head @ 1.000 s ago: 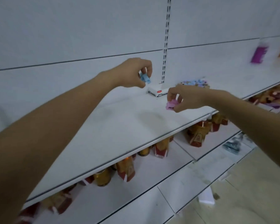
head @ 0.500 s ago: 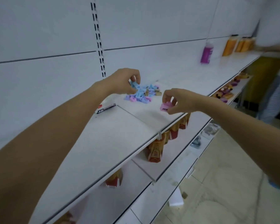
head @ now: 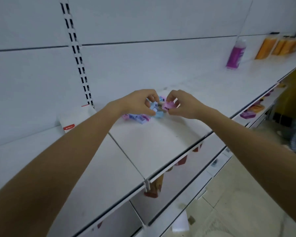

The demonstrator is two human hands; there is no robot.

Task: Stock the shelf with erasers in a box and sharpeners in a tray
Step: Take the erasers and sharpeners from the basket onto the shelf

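Position: both hands above the sharpener pile (head: 138,118), mid shelf (head: 161,146). Grip: left hand (head: 138,102) curls round a blue sharpener (head: 153,106); right hand (head: 184,105) pinches a pink sharpener (head: 168,105); the two pieces almost touch. White box (head: 72,119) stands well left, against the back wall. Possibly a tray under the pile; too blurred to confirm. Suggested: lower each piece flat beside the others, release one hand at a time, avoid scattering the pile.
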